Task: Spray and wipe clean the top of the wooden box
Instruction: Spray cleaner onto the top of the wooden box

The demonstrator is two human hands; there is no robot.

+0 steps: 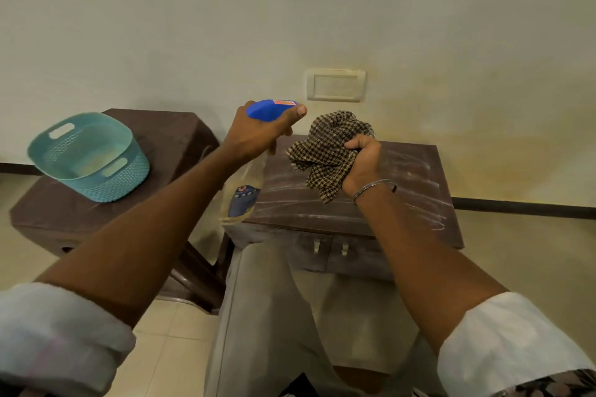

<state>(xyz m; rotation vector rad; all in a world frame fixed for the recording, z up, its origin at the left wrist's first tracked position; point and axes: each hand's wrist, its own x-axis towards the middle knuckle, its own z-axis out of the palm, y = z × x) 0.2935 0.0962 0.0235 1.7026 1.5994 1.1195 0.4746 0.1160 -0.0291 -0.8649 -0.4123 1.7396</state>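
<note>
Sleeves (58, 332) rolled, left hand (258, 135) grips the spray bottle (245, 193), right hand (361, 164) bunches the cloth (329, 145) over the streaky box (412, 190); I think spraying comes now, aimed down.

spray bottle (246, 179) neck hidden in left hand (258, 135) | its label (243, 200) blurred, unreadable | cloth (329, 145) part buried in right hand (362, 164) | sleeves (58, 342) cut by bottom edge

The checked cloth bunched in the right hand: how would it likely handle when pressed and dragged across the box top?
Probably floppy: the checked cloth hangs in loose folds from the right hand. Likely light, since one fist holds the whole bunch up. It may bunch rather than glide on the streaked wooden box top.
</note>
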